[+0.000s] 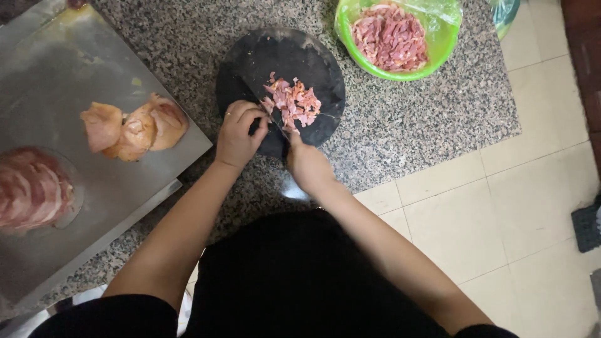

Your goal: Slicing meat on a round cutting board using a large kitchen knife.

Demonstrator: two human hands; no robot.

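While the dark round chopping board (282,69) sits at the upper middle of the frame on the speckled stone slab (438,112), the risk I see starts with that board: it lies flat on the stone, and a hard chop could, I reckon, make it skid towards the person. Next, the pile of chopped pink meat (293,103) lies right of the board's centre, and pieces could scatter off the rim. The left hand (238,134) is curled, knuckles forward, fingertips pressing at the pile's left edge, just beside the blade. The right hand (307,164) is clenched around the handle of the knife (263,103), at the board's lower rim. That closeness is the real danger: a slip on wet meat could bring the edge onto the curled fingers. The knife's long axis runs diagonally, its tip pointing to the upper left of the frame, handle to the lower right.
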